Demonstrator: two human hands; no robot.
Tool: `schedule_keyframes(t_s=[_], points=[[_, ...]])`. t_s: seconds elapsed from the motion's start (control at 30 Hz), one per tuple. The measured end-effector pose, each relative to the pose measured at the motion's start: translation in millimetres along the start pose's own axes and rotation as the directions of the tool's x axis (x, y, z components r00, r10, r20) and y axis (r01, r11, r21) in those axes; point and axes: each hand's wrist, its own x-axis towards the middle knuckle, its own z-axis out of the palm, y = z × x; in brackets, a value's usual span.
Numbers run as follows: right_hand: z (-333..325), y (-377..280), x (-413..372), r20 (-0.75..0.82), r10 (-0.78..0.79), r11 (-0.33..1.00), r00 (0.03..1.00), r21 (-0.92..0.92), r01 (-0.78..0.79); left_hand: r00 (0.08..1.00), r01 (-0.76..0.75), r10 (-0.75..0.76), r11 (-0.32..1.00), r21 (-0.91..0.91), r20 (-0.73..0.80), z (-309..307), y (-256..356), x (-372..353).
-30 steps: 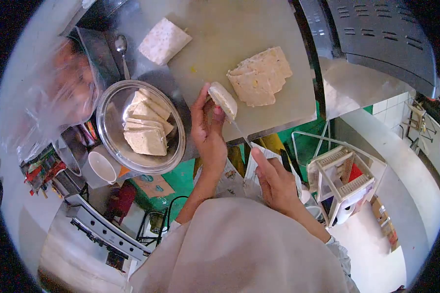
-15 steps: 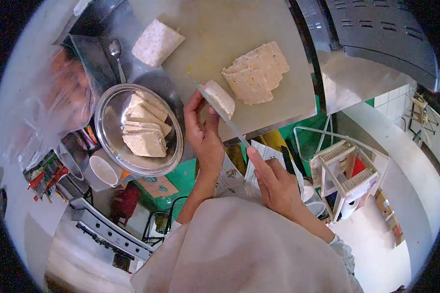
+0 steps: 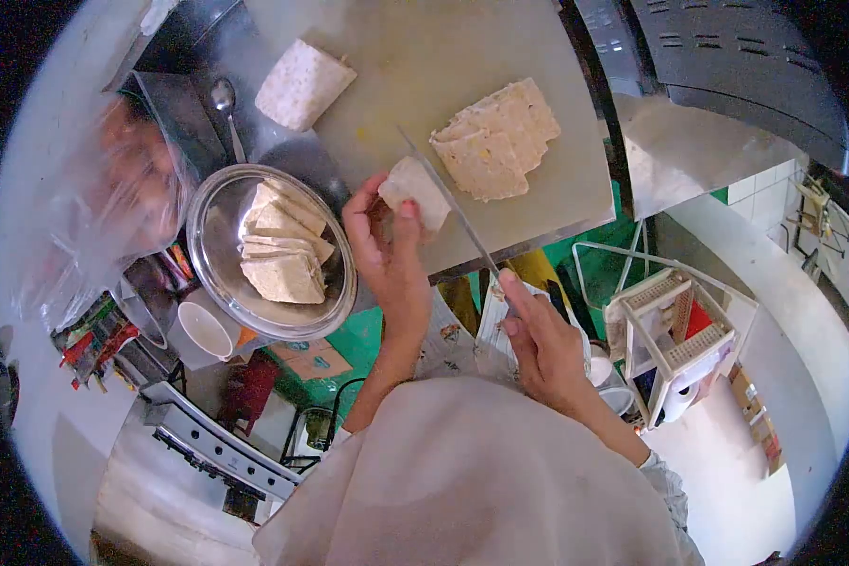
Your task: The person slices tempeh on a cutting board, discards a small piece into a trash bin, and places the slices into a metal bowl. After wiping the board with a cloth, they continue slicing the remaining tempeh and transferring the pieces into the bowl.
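In my left hand is a small end piece of tempeh, gripped between thumb and fingers at the near edge of the pale cutting board. My right hand is closed round the handle of a long knife. Its blade slants up and left along the right side of the held piece; whether it touches is hard to see. Thin tempeh slices lie overlapped on the board to the right of the blade. Further back on the left, a whitish speckled tempeh block lies by itself.
A steel bowl with several tempeh slices stands left of the board. Beyond it are a spoon, a clear plastic bag and a white cup. A cream rack stands on the floor at right.
The knife has shifted right, from across the small tempeh piece to its right side. My left hand has turned the piece so its broad face shows, and has moved slightly left.
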Motion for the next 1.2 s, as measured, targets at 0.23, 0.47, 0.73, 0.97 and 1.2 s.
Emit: schedule_keyframes(t_s=[0.23, 0.47, 0.73, 0.97, 1.2], points=[[-0.4, 4.3, 3.3, -0.051, 0.073, 0.995, 0.996, 0.072, -0.069, 1.000, -0.014, 0.012, 0.990, 0.143, 0.011, 6.2, 5.8, 2.6], [-0.5, 5.1, 3.0, 0.016, 0.121, 0.980, 0.992, 0.159, -0.122, 0.988, -0.119, 0.095, 0.971, 0.208, 0.124, 2.4, -19.3, 9.4], [5.6, -3.3, 3.6, 0.059, 0.005, 1.000, 0.998, 0.031, -0.006, 0.996, -0.085, 0.084, 0.996, 0.036, 0.033, 10.2, -37.9, 12.5], [12.5, -2.7, -4.8, 0.128, -0.027, 0.994, 0.991, -0.105, 0.040, 0.988, -0.155, 0.156, 0.987, 0.039, -0.009, 21.2, -29.4, 10.6], [10.8, -6.7, -10.2, 0.142, 0.023, 0.990, 0.990, -0.144, -0.003, 0.981, -0.184, 0.189, 0.976, 0.115, -0.036, 22.5, -29.4, 7.7]])
